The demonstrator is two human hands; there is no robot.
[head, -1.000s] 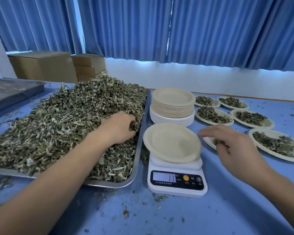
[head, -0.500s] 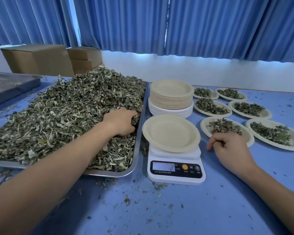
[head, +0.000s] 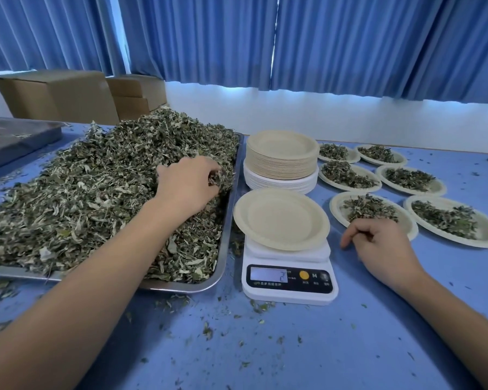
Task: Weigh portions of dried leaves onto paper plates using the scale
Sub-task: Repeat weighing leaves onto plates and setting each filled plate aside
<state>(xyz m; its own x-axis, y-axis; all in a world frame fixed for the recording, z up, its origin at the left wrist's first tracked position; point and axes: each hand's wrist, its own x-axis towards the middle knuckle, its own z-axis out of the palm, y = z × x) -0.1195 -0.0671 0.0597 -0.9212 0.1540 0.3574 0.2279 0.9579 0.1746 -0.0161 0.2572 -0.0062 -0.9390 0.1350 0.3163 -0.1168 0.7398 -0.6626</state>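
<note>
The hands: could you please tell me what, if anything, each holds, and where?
The left hand grips a clump of dried leaves at the heap's right side; the right hand, loosely curled, holds nothing.

A single wide-angle view looks from the person's head, forward and down across the blue bench (head: 293, 347) toward the pleated blue curtains (head: 350, 46) behind. It sits near, with the white digital scale (head: 289, 280) just below the frame's middle.
</note>
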